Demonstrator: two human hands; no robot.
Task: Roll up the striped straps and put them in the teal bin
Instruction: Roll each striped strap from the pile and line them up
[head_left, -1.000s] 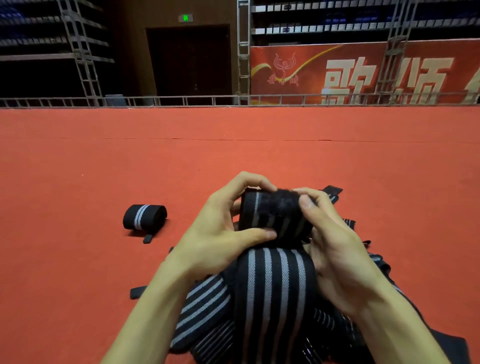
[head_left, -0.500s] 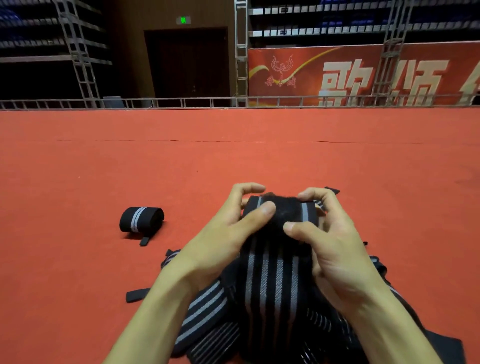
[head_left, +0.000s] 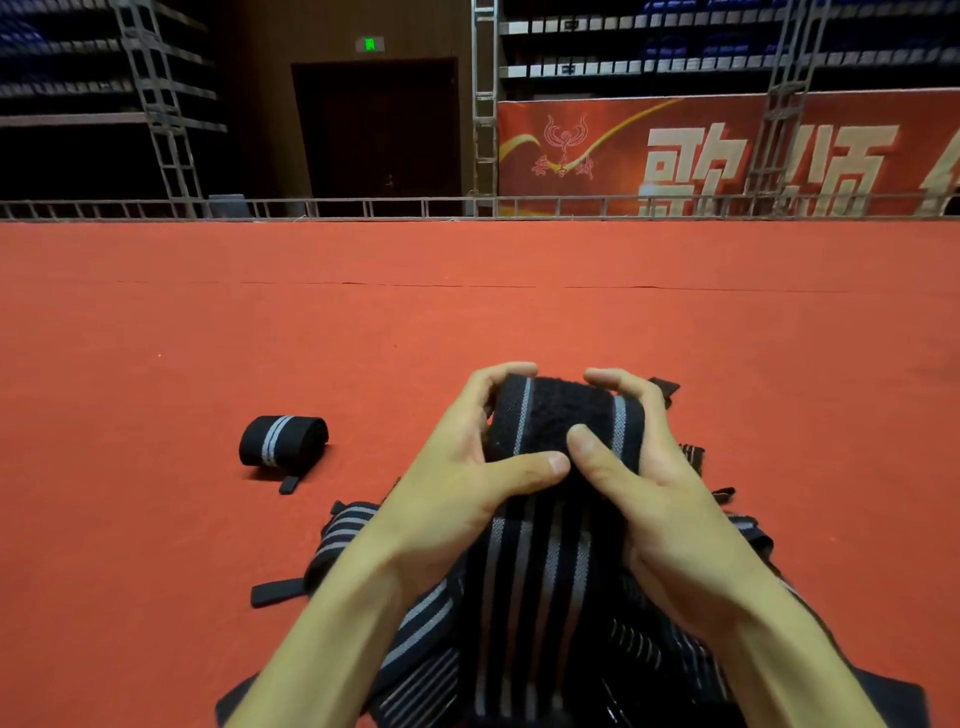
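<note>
A black strap with grey stripes, partly wound into a roll (head_left: 558, 415), sits between both my hands at centre. My left hand (head_left: 467, 467) grips the roll's left side, fingers curled over its top and thumb pressed on its front. My right hand (head_left: 644, 467) grips the right side the same way. The strap's loose tail (head_left: 535, 597) runs down toward me over a heap of more striped straps (head_left: 415, 634). One finished roll (head_left: 283, 441) lies on the red carpet to the left. No teal bin is in view.
Red carpet (head_left: 519, 322) stretches ahead to a metal railing (head_left: 467, 208). Behind it stand scaffold frames, a dark doorway and a red banner (head_left: 727, 150). Loose black strap ends (head_left: 275, 592) lie on the carpet left of the heap.
The roll has been wound further toward me; both thumbs shifted down its front and now meet near the middle. The black fuzzy patch now faces up on the roll.
</note>
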